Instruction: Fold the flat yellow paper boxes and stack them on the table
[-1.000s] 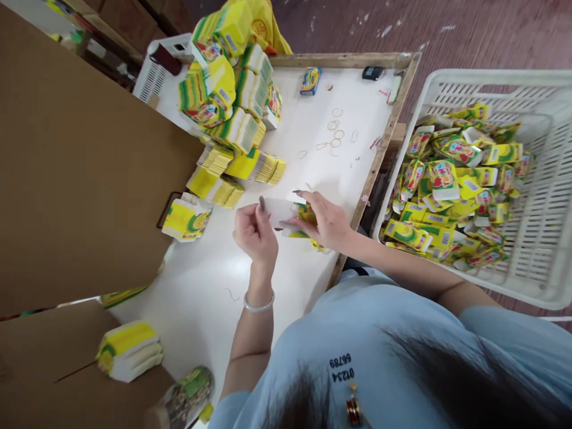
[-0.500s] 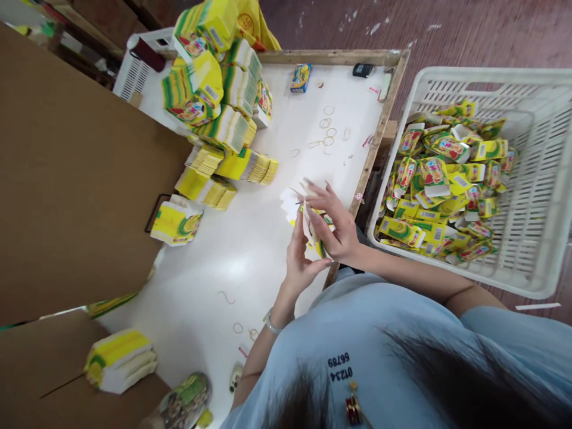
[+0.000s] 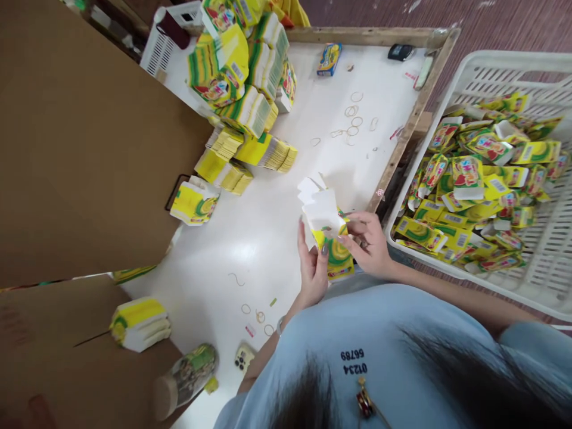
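Note:
A yellow and green printed carton [image 3: 338,256] with white inner flaps hangs between my two hands, near my body at the table's front edge. My left hand [image 3: 313,268] pinches its left side, thumb on the printed face and index finger stretched up along the edge. At its right edge, my right hand [image 3: 369,241] grips with thumb and curled fingers. The white flaps point away from me over the white table [image 3: 268,238]. Whether one carton or a few layered ones are in my hands, I cannot tell.
A white crate [image 3: 482,58] at the right holds many yellow cartons. Flat carton bundles [image 3: 252,113] pile up at the back left. Rubber bands [image 3: 351,111], a small blue box [image 3: 329,59] and a phone [image 3: 243,357] lie on the table. Large cardboard [image 3: 98,149] stands left.
The carton was edge-on between my close-set hands; now it is turned with its printed face and white flaps showing. My hands have moved apart to its sides. The view has shifted.

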The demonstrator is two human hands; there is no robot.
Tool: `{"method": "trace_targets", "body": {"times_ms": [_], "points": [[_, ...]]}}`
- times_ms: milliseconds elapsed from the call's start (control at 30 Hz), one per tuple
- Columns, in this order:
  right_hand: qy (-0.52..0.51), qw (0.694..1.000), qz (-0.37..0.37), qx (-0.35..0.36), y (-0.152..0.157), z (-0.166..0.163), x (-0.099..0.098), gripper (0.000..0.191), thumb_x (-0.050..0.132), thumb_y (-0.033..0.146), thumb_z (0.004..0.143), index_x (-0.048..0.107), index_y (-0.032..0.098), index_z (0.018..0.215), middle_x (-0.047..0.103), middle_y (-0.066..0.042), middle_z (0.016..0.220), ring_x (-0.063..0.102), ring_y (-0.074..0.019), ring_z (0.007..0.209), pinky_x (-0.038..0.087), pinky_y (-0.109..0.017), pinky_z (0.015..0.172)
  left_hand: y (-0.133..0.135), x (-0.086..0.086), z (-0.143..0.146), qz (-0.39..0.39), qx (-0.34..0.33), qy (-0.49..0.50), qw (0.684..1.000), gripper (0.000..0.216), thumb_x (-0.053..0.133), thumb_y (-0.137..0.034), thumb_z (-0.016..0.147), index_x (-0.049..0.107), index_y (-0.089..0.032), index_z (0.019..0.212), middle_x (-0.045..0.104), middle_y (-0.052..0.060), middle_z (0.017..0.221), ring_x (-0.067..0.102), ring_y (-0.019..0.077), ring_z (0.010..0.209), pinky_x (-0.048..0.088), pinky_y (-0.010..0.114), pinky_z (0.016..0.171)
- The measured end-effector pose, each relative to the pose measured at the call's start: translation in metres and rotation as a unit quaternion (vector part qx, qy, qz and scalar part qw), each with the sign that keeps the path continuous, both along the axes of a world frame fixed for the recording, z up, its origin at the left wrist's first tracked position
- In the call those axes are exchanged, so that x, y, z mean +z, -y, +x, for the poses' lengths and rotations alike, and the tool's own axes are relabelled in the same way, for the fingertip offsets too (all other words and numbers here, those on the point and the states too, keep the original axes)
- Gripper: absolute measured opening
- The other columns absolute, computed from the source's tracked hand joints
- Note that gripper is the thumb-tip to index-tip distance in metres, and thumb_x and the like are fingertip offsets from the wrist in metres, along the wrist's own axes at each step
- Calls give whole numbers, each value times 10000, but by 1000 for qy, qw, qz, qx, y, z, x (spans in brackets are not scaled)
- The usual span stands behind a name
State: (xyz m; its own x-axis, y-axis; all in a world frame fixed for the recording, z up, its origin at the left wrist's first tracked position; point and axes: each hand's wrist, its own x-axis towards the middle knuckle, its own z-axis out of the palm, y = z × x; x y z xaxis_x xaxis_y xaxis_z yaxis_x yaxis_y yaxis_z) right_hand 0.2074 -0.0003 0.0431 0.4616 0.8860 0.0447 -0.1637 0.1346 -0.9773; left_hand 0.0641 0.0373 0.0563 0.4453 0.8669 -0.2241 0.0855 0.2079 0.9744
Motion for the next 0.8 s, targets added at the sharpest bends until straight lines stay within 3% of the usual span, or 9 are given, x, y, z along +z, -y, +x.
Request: {"method": "trace_targets", "body": {"times_ms": [100,200,267,333,433,500,600,667,800], "points": [[32,997,-28,62,9,9,0,365,663,559,929,671,254,1129,754,-80,1075,727,-208,890,612,-358,810,7,-8,-13,-3,-28,27,999,817,610,-585,962,174,-338,1607,752,95,1178,758,207,906,603,337,771],[40,988,-64,132,14,15,-2,340,614,552,961,724,231,964,739,-39,866,677,-176,739,595,-322,702,5,-9,-21,-40,-78,14,996,601,625,-577,954,423,-283,1439,766,34,911,723,181,719,569,299,656],[56,986,-64,140,16,14,-3,383,579,545,982,695,221,816,680,-22,750,641,-167,688,581,-311,672,1,-5,-21,-35,-85,3,996,427,627,-575,955,556,-240,1210,754,31,866,721,180,745,565,294,677],[67,992,-47,101,18,11,-6,366,569,549,987,689,227,859,694,-40,807,672,-182,735,597,-327,696,-1,-2,-19,-1,-67,-2,998,378,610,-576,966,589,-220,1092,761,51,926,732,185,837,579,311,761],[92,993,-21,68,20,11,-10,338,572,525,995,688,263,1175,765,-96,1030,751,-233,942,637,-391,829,-3,3,-17,42,-35,-16,998,478,565,-594,986,571,-248,1316,782,66,1005,737,174,836,596,324,806],[128,985,39,111,20,17,-13,366,620,537,970,702,279,1217,787,-109,1096,762,-256,1044,634,-425,924,-5,8,-18,55,-45,-31,997,562,501,-638,995,586,-249,1392,791,101,1103,743,180,831,610,319,784],[148,964,131,178,22,26,-15,443,763,599,844,756,266,1136,781,-121,1175,751,-282,1116,619,-435,989,-10,15,-20,62,-85,-61,993,580,459,-655,999,745,-212,1242,772,131,1232,755,230,991,625,340,855],[122,969,89,197,23,27,-11,487,799,555,827,727,251,1201,753,-128,1231,750,-269,1098,641,-401,926,-14,20,-21,77,-96,-84,989,511,533,-600,990,777,-206,1206,782,120,1211,747,242,1048,617,356,920],[-1,957,-61,283,22,22,3,480,725,353,896,597,223,1340,747,-83,1117,750,-176,855,637,-295,713,-18,24,-21,103,-96,-119,983,468,604,-496,990,697,-225,1359,813,53,918,702,141,694,610,262,706]]}}
